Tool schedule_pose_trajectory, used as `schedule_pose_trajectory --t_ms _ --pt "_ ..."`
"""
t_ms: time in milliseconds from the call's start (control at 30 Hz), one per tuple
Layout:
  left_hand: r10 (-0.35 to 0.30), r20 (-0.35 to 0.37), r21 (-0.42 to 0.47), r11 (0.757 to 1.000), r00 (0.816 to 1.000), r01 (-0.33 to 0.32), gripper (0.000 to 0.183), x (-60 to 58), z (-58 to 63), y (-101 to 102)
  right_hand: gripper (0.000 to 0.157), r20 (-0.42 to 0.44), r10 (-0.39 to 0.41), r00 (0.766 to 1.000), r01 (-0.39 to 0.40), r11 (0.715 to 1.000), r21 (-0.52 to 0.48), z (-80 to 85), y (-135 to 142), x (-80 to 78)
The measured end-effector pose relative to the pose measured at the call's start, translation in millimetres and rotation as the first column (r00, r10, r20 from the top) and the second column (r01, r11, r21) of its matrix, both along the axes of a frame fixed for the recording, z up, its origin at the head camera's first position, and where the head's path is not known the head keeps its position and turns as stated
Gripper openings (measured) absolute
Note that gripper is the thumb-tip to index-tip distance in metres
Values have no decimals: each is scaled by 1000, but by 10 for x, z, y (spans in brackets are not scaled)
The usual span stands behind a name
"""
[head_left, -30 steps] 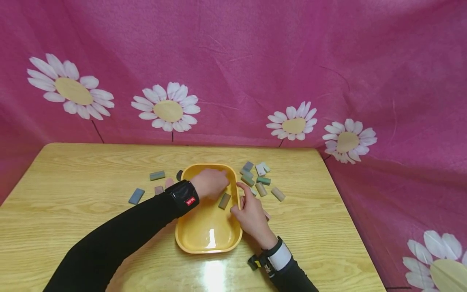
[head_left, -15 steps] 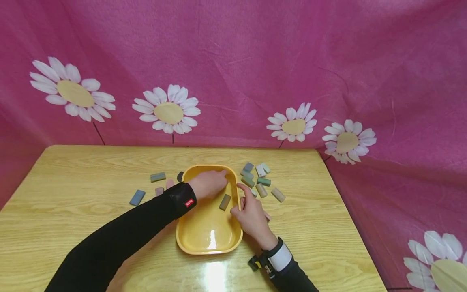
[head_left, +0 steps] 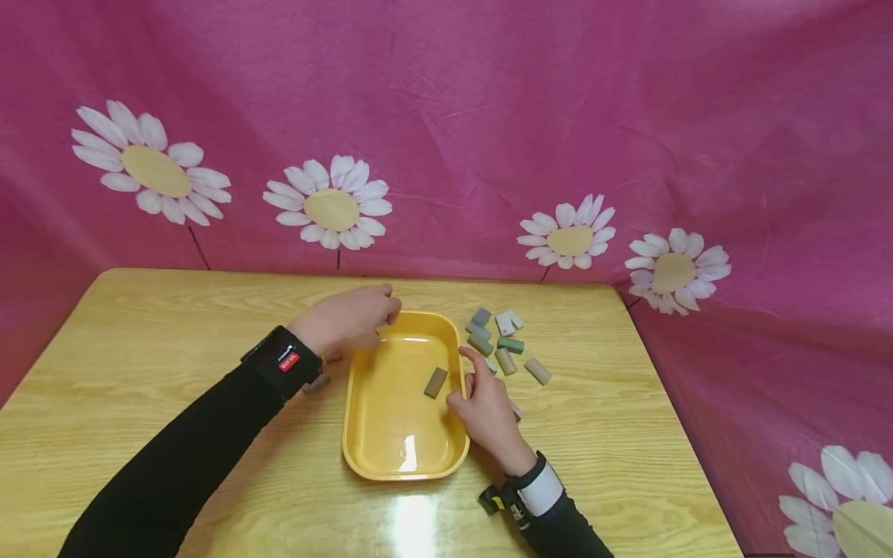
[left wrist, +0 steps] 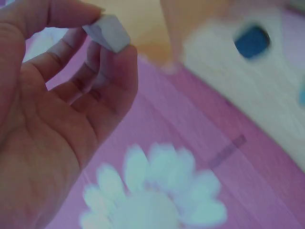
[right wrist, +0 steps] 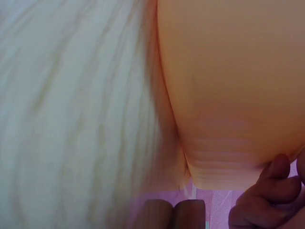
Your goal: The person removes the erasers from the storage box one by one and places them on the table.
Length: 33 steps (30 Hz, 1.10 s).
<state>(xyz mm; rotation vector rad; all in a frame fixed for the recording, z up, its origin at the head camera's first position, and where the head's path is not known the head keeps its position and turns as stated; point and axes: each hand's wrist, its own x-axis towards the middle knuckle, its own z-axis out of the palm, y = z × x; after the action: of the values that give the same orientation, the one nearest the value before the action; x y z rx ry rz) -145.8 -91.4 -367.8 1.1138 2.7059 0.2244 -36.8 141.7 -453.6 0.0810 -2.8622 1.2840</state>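
My left hand (head_left: 345, 319) is above the far left corner of a yellow plastic tub (head_left: 352, 434). In the left wrist view it pinches a small pale grey block (left wrist: 112, 33) between thumb and fingertips. That block is hard to make out from the head view. My right hand (head_left: 488, 411) grips the tub's right wall, thumb at the inner side and index finger reaching along the rim. One brown-grey block (head_left: 436, 383) lies inside the tub near that wall. The right wrist view shows the tub's wall (right wrist: 228, 95) close up, with curled fingers (right wrist: 267, 195) at the lower right.
Several small blocks (head_left: 505, 361) in green, grey, white and tan lie on the wooden table (head_left: 600, 434) to the tub's right. A grey block (head_left: 317, 383) shows beside my left wrist, which hides part of that side. A flowered pink cloth (head_left: 446, 155) hangs behind.
My left hand has risen out of the tub and moved left over its far left rim, a pale block now in its fingers. My right hand keeps its place on the tub.
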Motion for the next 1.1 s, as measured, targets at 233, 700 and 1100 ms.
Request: schedule_pose_trajectory --t_ms 233,700,1100 --pt "168 39 62 983 985 -170 21 -225 -158 -424 67 8 -7 1000 7 1000 -15 -2 14 10" --pt "286 88 126 947 954 -296 20 -380 -701 -638 67 -10 3 1000 -3 1000 -2 -22 7 -4" --pt "48 -132 221 975 990 -17 26 -179 -240 -26 67 -5 -4 1000 4 1000 -3 -10 3 -11"
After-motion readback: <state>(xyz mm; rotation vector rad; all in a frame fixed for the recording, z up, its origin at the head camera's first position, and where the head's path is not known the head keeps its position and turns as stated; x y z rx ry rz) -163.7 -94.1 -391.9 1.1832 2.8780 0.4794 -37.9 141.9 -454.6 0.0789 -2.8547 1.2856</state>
